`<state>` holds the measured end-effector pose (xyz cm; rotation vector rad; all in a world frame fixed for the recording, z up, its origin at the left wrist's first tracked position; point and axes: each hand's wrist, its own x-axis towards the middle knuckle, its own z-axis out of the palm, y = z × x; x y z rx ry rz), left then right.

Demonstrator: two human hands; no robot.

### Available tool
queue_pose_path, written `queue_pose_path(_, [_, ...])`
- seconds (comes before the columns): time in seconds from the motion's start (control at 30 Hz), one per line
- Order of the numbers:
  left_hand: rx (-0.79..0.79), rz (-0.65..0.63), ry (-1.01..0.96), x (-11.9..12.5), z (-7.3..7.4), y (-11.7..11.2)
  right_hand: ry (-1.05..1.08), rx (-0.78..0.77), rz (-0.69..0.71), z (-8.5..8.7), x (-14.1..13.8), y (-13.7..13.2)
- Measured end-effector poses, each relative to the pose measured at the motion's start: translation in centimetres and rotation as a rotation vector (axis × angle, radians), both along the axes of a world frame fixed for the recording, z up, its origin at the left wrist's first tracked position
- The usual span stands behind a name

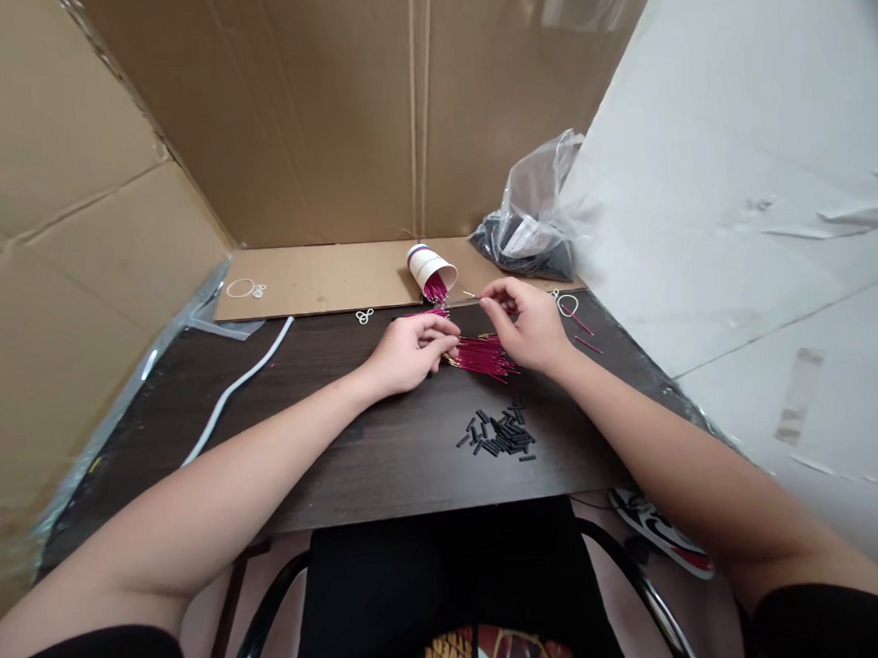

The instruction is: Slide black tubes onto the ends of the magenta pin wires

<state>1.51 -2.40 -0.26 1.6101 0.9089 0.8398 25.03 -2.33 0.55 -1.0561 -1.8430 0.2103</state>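
Observation:
A loose bundle of thin magenta wires [482, 356] with gold tips lies on the dark table [343, 456]. My left hand [409, 351] rests beside it with curled fingers touching the wires' left ends. My right hand [525, 323] is closed in a pinch on a single wire, lifted just above the bundle. A tipped white paper cup [429, 266] behind the hands spills more magenta wires. A small heap of short black tubes [501, 435] lies nearer to me.
Cardboard walls stand behind and at the left, a white panel at the right. A clear bag of black pieces [533, 222] sits at the back right. White rings [247, 288] and a white strip [237, 388] lie at the left. A shoe [660, 529] shows below the table.

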Motion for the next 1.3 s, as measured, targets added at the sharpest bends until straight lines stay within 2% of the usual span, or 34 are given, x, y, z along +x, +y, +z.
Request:
queue_pose_path(0.13, [-0.148, 0.096, -0.086, 0.1, 0.4, 0.7, 0.001, -0.046, 0.053, 0.0, -0.2, -0.2])
queue_pose_path(0.27, [-0.186, 0.133, -0.129, 0.1, 0.9, 0.9, -0.048, -0.068, 0.131, 0.1, -0.5, -0.7])
queue_pose_path(0.43, [-0.233, 0.152, -0.149, 0.0, 0.7, 1.3, -0.13, -0.016, 0.149, 0.3, -0.5, -0.9])
queue_pose_path(0.9, [-0.177, 0.068, -0.133, -0.2, -0.1, 1.6, -0.211, 0.02, 0.145, 0.2, -0.6, -0.8])
queue_pose_path(1.3, [-0.134, 0.031, -0.083, -0.2, 0.6, 1.2, -0.25, 0.035, 0.189, 0.4, -0.3, -0.7])
